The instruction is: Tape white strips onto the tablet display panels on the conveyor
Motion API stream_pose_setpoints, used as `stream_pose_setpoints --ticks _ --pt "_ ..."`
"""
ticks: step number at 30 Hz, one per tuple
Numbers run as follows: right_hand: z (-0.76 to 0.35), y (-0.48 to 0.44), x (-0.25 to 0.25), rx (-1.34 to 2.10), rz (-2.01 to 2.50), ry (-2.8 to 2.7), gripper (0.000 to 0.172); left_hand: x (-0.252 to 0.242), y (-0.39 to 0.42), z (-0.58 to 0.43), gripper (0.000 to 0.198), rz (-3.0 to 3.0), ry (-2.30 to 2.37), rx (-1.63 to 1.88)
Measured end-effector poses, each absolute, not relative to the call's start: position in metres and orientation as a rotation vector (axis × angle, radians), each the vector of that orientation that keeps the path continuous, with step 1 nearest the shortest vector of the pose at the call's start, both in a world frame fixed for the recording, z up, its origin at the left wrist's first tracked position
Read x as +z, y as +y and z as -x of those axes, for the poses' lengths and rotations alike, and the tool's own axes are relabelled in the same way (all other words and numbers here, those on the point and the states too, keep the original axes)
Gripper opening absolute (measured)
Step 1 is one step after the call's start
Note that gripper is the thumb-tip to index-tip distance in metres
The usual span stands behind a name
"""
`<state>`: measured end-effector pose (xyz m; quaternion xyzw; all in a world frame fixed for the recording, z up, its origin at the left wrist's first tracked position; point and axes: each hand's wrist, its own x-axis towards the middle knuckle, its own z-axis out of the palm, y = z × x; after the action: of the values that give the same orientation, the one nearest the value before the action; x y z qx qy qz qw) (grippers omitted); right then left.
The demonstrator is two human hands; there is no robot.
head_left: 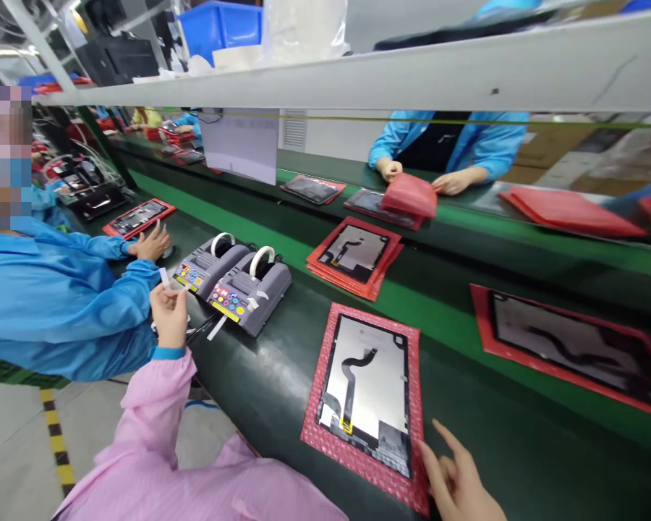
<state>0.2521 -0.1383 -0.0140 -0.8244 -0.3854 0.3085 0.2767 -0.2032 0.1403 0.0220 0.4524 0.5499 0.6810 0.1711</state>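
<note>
My left hand (169, 312), in a pink sleeve, is raised beside two grey tape dispensers (248, 289) and pinches small white strips of tape (164, 278) between its fingertips. My right hand (456, 479) hovers at the lower right corner of a display panel (369, 387), index finger stretched out, holding nothing. The panel lies face down with a black flex cable on its silvery back. It rests on a red bubble-wrap mat (325, 438) on the dark green bench.
A person in blue at the left has a hand (152, 243) by another panel on a red mat (138, 217). Across the green conveyor belt (239, 224), another person handles a red bag (411, 195). More panels on red mats (355, 257) (569, 344) lie along the belt.
</note>
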Motion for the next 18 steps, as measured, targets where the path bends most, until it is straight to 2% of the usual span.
stream_pose_setpoints --ticks 2,4,5,7,9,12,18 --pt "-0.246 -0.136 -0.005 0.651 2.221 -1.006 0.071 0.029 0.117 0.176 0.040 -1.509 1.376 1.978" --pt "-0.234 -0.127 0.004 0.619 2.082 -1.040 0.058 0.034 0.090 0.139 0.024 -1.858 1.111 1.728" --pt "-0.225 -0.120 0.008 0.649 1.966 -1.077 0.053 0.035 0.077 0.119 0.018 -2.104 0.919 1.467" --pt "-0.206 -0.104 0.015 0.756 1.722 -1.168 0.044 0.034 0.055 0.079 0.027 -2.341 0.605 0.958" --pt "-0.188 -0.089 0.019 0.867 1.552 -1.269 0.037 0.030 0.038 0.045 0.035 -2.386 0.444 0.694" --pt "-0.177 -0.075 0.022 0.920 1.455 -1.369 0.021 0.021 0.024 0.016 0.039 -2.356 0.377 0.547" --pt "-0.207 -0.061 0.019 0.686 1.513 -1.142 0.022 0.004 0.025 0.010 0.041 -2.295 0.600 0.582"
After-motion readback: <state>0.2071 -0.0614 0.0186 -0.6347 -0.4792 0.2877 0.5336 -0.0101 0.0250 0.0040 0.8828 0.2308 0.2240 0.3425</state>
